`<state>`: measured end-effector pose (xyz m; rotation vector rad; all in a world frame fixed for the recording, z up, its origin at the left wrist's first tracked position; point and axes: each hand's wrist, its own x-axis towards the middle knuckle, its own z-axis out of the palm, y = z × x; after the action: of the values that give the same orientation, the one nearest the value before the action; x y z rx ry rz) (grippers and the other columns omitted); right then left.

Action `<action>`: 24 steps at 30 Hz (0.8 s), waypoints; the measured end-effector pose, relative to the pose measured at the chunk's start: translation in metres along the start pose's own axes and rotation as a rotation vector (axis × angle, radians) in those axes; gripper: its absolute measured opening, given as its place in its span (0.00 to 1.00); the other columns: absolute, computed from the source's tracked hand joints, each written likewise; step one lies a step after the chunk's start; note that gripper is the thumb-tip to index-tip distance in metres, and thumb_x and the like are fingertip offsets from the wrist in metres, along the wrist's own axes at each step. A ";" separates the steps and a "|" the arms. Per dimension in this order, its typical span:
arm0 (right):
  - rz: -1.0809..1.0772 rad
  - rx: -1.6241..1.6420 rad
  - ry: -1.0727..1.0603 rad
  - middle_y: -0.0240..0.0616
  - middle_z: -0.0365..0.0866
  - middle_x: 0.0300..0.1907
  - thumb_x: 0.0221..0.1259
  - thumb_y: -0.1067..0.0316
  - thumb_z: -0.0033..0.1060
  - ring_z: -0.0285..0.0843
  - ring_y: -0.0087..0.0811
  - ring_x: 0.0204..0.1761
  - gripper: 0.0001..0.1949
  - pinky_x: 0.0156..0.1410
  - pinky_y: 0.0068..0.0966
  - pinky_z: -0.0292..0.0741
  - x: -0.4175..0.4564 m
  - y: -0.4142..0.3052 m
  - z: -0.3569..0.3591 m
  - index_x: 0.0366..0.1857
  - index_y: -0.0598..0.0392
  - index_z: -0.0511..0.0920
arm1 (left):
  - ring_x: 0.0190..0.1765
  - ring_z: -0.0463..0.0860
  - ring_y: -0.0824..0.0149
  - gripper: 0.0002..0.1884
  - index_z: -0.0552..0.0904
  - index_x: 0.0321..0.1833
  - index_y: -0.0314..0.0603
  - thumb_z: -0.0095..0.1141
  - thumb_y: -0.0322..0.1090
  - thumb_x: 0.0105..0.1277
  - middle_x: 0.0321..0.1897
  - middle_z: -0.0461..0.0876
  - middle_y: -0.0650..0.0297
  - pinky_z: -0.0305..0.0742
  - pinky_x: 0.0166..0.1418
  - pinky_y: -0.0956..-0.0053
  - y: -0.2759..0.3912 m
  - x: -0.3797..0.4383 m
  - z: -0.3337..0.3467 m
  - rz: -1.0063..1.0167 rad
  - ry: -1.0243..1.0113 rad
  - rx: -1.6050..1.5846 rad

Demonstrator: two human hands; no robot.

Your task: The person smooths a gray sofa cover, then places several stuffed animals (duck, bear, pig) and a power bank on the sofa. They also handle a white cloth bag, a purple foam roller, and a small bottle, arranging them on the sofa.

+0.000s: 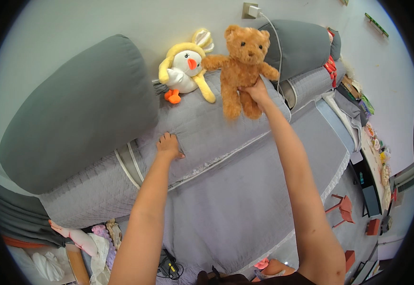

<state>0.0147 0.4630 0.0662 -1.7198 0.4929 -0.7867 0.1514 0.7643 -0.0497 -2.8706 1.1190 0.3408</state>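
My right hand (256, 93) grips a brown teddy bear (246, 64) at its lower body, holding it upright above the sofa's backrest. Empty, with its fingers spread, my left hand (169, 145) rests on the grey quilted cover (199, 131) of the backrest. A white plush bird (187, 67) in a yellow long-eared hood, with an orange beak and feet, leans on the backrest against the wall, left of the bear. One grey sofa cushion (86, 114) stands at the left; another grey cushion (299, 48) is behind and right of the bear.
A white charger (254, 11) is plugged into the wall, its cable hanging behind the bear. The sofa seat (235, 199) has a grey cover. A black device with a cable (169, 265) lies near the bottom edge. A pink chair (343, 210) stands on the floor at right.
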 end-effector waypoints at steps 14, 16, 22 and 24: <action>-0.014 -0.334 -0.154 0.45 0.76 0.53 0.51 0.81 0.51 0.74 0.39 0.55 0.27 0.58 0.28 0.71 0.147 0.045 0.100 0.59 0.58 0.65 | 0.66 0.62 0.54 0.50 0.66 0.63 0.39 0.76 0.52 0.35 0.62 0.63 0.55 0.62 0.64 0.56 0.007 0.045 0.004 -0.024 -0.258 -0.013; -0.131 -0.527 -0.058 0.58 0.74 0.51 0.48 0.73 0.57 0.73 0.47 0.56 0.26 0.58 0.32 0.71 0.164 0.058 0.108 0.55 0.65 0.67 | 0.66 0.61 0.55 0.50 0.67 0.63 0.39 0.76 0.51 0.36 0.62 0.63 0.56 0.62 0.64 0.57 0.011 0.046 0.000 -0.020 -0.268 -0.012; -0.057 -0.872 -0.107 0.55 0.78 0.47 0.52 0.68 0.53 0.75 0.49 0.52 0.21 0.57 0.38 0.72 0.148 0.073 0.112 0.51 0.64 0.70 | 0.66 0.62 0.53 0.53 0.64 0.64 0.39 0.75 0.54 0.34 0.63 0.62 0.54 0.63 0.64 0.56 0.012 0.046 0.001 -0.027 -0.302 0.012; -0.018 -0.892 -0.075 0.55 0.78 0.46 0.52 0.68 0.52 0.77 0.49 0.51 0.19 0.55 0.40 0.73 0.131 0.065 0.106 0.49 0.63 0.71 | 0.66 0.62 0.53 0.53 0.64 0.65 0.39 0.75 0.54 0.35 0.63 0.61 0.54 0.63 0.64 0.56 0.012 0.047 0.003 -0.023 -0.297 0.032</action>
<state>0.1862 0.4275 0.0211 -2.5588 0.8569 -0.5305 0.1764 0.7248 -0.0623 -2.6850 1.0261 0.7120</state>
